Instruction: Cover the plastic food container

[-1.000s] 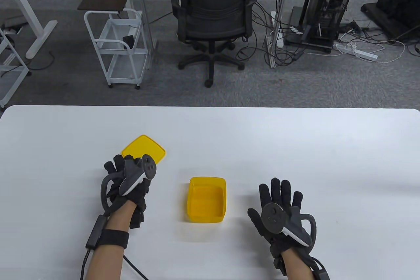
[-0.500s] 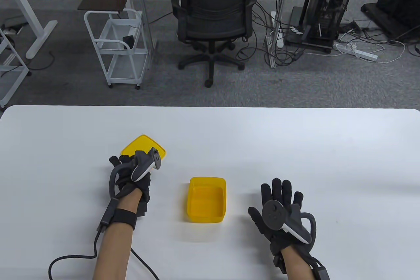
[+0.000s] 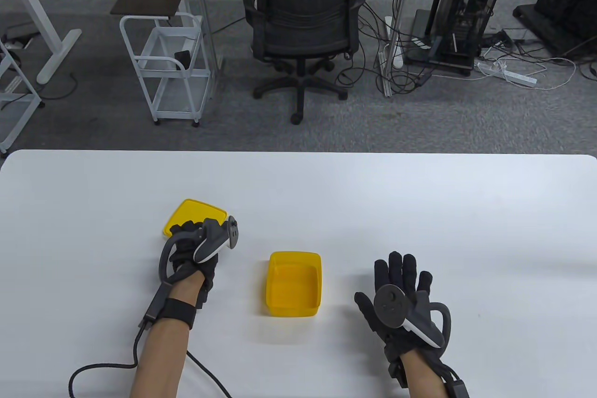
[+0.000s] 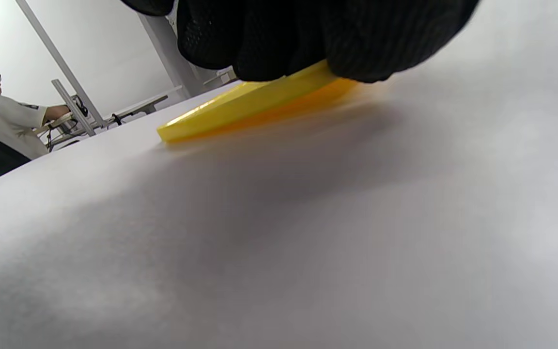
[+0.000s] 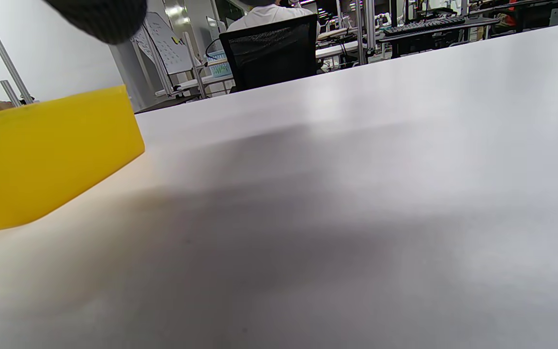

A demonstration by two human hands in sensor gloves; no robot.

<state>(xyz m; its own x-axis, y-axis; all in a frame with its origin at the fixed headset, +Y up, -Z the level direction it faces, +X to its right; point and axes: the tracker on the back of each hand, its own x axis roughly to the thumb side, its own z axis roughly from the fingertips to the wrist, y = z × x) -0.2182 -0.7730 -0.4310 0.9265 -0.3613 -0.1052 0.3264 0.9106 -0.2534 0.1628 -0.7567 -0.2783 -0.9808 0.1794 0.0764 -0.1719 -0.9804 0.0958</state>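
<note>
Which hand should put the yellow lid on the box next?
The left hand. It already grips the yellow lid, tilted with one edge off the table. The right hand lies open and flat, right of the open container.

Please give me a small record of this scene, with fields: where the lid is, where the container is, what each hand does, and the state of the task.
lid: yellow lid, left of the container, near edge tilted up off the table in the left wrist view
container: yellow container, open, upright, at the table's middle front
left hand: left hand grips the lid's near edge
right hand: right hand, fingers spread flat, right of the container, not touching it
task state: container not yet covered
</note>
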